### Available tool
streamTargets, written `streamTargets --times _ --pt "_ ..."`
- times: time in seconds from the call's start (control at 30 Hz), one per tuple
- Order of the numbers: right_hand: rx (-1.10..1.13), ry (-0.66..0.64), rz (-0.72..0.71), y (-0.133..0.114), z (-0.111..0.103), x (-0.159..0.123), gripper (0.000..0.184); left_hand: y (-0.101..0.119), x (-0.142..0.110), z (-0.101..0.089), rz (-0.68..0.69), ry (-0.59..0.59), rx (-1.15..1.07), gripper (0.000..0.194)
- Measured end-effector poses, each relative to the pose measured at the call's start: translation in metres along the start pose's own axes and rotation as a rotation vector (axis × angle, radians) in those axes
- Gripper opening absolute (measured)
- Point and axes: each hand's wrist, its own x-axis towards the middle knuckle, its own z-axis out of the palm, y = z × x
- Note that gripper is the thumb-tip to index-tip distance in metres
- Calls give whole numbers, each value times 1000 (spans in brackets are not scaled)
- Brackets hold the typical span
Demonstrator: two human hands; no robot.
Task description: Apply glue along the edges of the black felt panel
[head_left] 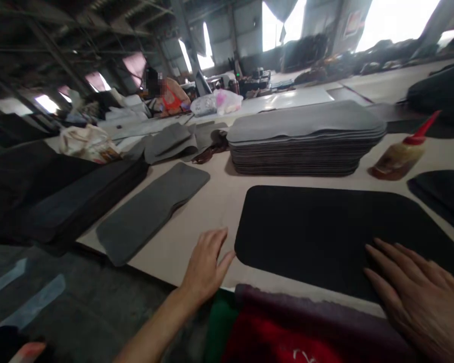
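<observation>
Black panel (pixel 318 232), long axis sideways; right fingers (pixel 391 258) flat atop, left fingers (pixel 213 241) released near left end.

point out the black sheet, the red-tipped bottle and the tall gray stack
Black sheet (pixel 318 232), head view, middle of top
Red-tipped bottle (pixel 399 157), head view, its body
Tall gray stack (pixel 300 154), head view, front side

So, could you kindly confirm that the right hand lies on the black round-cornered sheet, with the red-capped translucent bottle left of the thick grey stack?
Not quite: the head view shows the red-capped translucent bottle right of the thick grey stack, not left. The right hand lies on the black round-cornered sheet.
</observation>
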Motion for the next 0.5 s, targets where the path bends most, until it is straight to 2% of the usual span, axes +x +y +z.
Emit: streamTargets --times 0.07,0.13,0.2,0.27,0.33,0.4,0.5 --pt "-4 18 5 -4 -4 2 47 2 -11 -1 96 -4 69 46" --pt "-12 33 21 -7 -8 5 48 8 -12 -2 133 44 93 45" --pt "-21 50 34 -10 -10 8 49 23 -6 -1 151 86 72 45" --pt "-24 51 14 -11 -9 10 48 48 2 7 209 75 -3 43" --pt "-19 62 -7 -11 -5 9 47 77 9 20 323 15 -89 43" --pt "-2 76 -2 -9 -1 8 45 101 13 36 434 -112 -118 50" --pt "58 101 55 -2 -6 6 43 113 17 62 551 -248 -56 60"
